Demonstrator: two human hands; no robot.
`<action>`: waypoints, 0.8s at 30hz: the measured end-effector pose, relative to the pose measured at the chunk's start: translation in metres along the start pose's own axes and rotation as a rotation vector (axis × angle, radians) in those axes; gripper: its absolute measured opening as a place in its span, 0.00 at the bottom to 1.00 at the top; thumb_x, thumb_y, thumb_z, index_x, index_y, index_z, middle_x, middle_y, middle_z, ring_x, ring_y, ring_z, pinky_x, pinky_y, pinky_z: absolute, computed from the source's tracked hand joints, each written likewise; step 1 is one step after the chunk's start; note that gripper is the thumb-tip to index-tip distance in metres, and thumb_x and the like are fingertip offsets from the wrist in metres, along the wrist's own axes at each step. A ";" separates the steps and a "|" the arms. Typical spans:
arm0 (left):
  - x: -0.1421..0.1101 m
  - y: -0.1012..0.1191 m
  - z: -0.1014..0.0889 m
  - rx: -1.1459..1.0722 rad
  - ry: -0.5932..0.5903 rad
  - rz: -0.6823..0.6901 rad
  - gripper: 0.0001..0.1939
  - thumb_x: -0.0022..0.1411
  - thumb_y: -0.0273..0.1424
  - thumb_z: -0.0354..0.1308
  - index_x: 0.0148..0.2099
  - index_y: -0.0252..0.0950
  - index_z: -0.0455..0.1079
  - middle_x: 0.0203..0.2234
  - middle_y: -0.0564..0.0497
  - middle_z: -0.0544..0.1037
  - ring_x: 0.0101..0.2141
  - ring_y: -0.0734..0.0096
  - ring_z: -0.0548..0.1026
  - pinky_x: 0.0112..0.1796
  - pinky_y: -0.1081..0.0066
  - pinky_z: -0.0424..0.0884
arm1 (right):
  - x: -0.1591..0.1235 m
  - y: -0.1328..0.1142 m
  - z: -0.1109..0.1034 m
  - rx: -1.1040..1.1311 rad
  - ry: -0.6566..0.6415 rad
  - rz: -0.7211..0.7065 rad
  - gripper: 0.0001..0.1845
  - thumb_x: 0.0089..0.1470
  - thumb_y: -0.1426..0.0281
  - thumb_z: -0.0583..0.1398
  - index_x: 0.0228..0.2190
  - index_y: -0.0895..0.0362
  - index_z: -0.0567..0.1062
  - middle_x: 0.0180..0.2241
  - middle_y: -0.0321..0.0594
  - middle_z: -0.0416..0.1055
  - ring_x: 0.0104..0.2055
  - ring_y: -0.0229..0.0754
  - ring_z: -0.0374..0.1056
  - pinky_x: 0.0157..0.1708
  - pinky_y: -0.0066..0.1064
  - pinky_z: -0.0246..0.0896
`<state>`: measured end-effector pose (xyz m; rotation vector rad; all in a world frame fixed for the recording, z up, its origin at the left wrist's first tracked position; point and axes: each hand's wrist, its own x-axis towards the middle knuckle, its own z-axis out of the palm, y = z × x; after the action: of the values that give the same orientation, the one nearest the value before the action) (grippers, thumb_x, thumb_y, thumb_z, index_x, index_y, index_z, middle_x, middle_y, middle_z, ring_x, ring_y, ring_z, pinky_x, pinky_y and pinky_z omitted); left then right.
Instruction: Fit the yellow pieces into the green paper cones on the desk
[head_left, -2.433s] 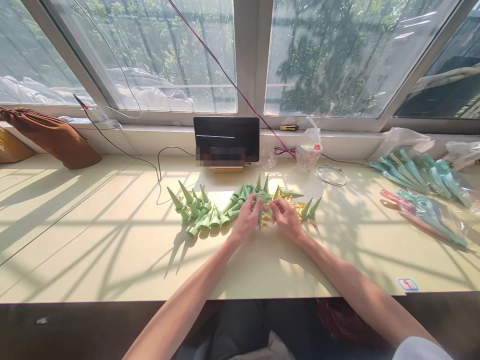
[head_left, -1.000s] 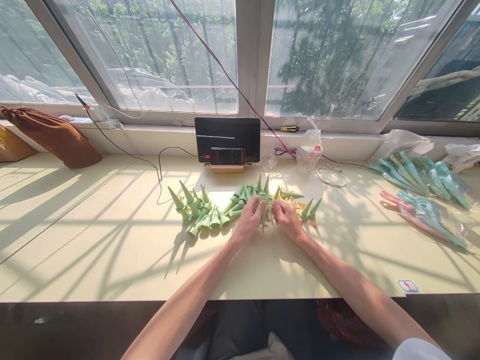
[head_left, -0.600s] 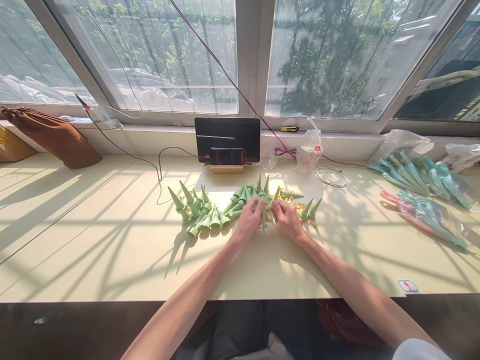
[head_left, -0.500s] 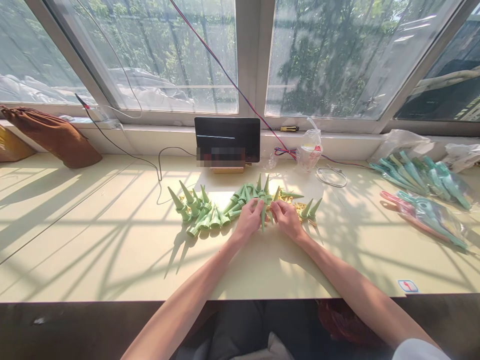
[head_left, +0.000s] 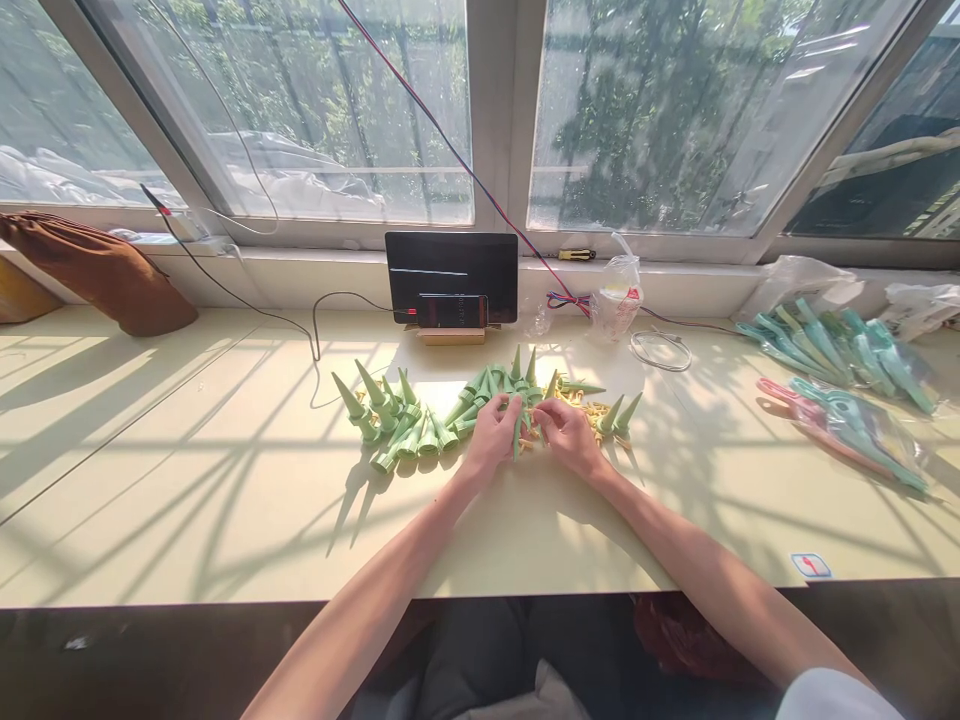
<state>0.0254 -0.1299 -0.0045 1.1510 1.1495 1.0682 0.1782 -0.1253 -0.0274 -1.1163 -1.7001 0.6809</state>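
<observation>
My left hand (head_left: pixel 493 437) is closed around a green plastic spike (head_left: pixel 517 440), its pointed tip hanging down toward me. Just to the right, my right hand (head_left: pixel 568 432) has its fingertips pinched together close to that spike. Whatever lies between those fingertips is too small to make out. Behind and left of my hands lies a group of several green spikes (head_left: pixel 427 437), some standing point up and some on their sides. Small yellow pieces (head_left: pixel 592 412) are scattered under and beyond my right hand. Two more upright green spikes (head_left: pixel 619 418) stand at the right of these pieces.
A dark tablet (head_left: pixel 453 262) leans at the back, a phone (head_left: pixel 454 311) on a stand before it. Behind right are a plastic cup in a bag (head_left: pixel 619 295) and a coiled cable (head_left: pixel 661 350). Bagged teal tools (head_left: pixel 840 345) lie far right, a brown pouch (head_left: pixel 112 280) far left.
My right hand has drawn slightly away from the spike, leaving a small gap. The spike in my left hand has tilted a little. The other spikes stay where they were.
</observation>
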 end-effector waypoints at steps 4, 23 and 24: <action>0.000 0.000 0.000 -0.005 0.000 -0.001 0.24 0.60 0.54 0.56 0.42 0.38 0.65 0.18 0.56 0.71 0.12 0.81 0.60 0.13 0.79 0.51 | 0.001 0.001 0.001 -0.029 0.012 -0.026 0.12 0.60 0.62 0.57 0.32 0.56 0.75 0.26 0.38 0.74 0.25 0.39 0.67 0.27 0.30 0.61; 0.002 -0.003 0.003 -0.076 0.047 0.069 0.27 0.60 0.49 0.59 0.53 0.37 0.62 0.26 0.56 0.71 0.13 0.85 0.58 0.13 0.79 0.54 | 0.000 0.000 0.005 0.021 0.087 -0.018 0.12 0.61 0.60 0.57 0.38 0.55 0.73 0.37 0.41 0.76 0.31 0.41 0.74 0.30 0.30 0.67; 0.002 -0.004 0.004 -0.082 0.046 0.070 0.27 0.60 0.49 0.59 0.54 0.37 0.62 0.27 0.55 0.72 0.14 0.85 0.58 0.13 0.79 0.54 | 0.000 0.000 0.005 0.024 0.098 -0.015 0.12 0.61 0.60 0.57 0.38 0.55 0.73 0.37 0.41 0.75 0.31 0.42 0.74 0.30 0.31 0.68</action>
<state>0.0295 -0.1287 -0.0083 1.1140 1.0978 1.1906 0.1739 -0.1250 -0.0296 -1.1023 -1.6116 0.6254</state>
